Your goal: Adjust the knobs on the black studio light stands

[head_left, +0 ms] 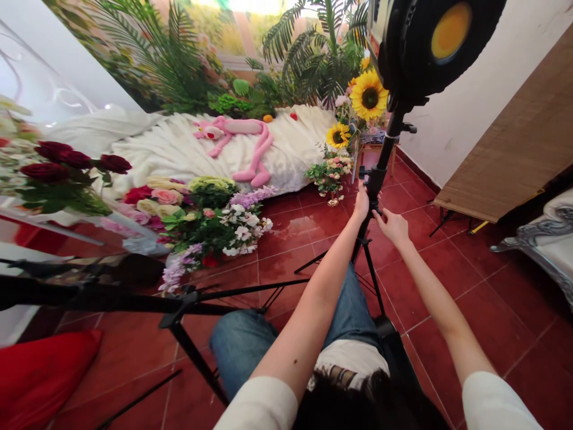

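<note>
A black light stand (385, 152) rises in front of me on spread legs, with a large round black lamp (405, 65) at its top. My left hand (362, 203) is closed around the stand's upright, just below a clamp collar. On the right side of the upright, slightly lower, my right hand (394, 227) has its thumb and fingers at a small knob on the stand. The fingertips there are partly hidden, and the knob is too small to make out well.
A pink plush toy (244, 126) lies on white fur cloth (179, 149). Flower bunches (215, 221) stand front left. Another black stand (134, 301) crosses the lower left. Brown board (505, 131) and a silver-framed seat (546, 239) are at right.
</note>
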`<state>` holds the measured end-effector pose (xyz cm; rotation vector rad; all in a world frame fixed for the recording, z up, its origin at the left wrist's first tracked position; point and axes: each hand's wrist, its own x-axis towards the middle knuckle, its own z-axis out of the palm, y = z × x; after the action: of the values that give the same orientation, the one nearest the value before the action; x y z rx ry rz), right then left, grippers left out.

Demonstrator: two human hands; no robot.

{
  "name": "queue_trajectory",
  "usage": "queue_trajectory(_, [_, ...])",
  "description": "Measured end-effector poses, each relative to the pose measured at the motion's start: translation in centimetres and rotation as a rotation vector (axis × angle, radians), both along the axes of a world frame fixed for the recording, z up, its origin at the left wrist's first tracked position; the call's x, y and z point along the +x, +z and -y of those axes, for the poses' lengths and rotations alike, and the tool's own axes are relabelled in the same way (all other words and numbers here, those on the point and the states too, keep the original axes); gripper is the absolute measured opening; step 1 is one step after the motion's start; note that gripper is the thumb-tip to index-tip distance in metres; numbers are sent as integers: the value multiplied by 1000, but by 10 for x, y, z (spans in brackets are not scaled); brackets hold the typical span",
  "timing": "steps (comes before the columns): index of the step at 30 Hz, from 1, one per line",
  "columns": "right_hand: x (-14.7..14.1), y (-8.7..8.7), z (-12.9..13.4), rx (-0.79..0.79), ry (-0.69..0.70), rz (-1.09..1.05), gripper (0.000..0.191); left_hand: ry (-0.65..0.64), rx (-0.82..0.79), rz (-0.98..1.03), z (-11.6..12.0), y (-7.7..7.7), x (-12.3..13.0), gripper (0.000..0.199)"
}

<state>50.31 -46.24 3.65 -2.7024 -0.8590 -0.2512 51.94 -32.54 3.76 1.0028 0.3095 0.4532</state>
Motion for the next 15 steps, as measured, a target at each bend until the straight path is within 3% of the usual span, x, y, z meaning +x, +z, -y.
queue_trajectory(3, [4,-7,-3,47,-3,-44,53,3,7,-12,1,2,-2,82])
queue_trajectory(6, [12,-14,-9,222,24,-188,63,8,8,-18,0,2,-2,83])
queue_trajectory(12, [16,-24,-26,683,145,-850,68,27,-26,4,1,-2,1,78])
queue_trajectory(15, [5,-26,-34,907,180,-1059,63,38,-31,12,1,-4,2,75])
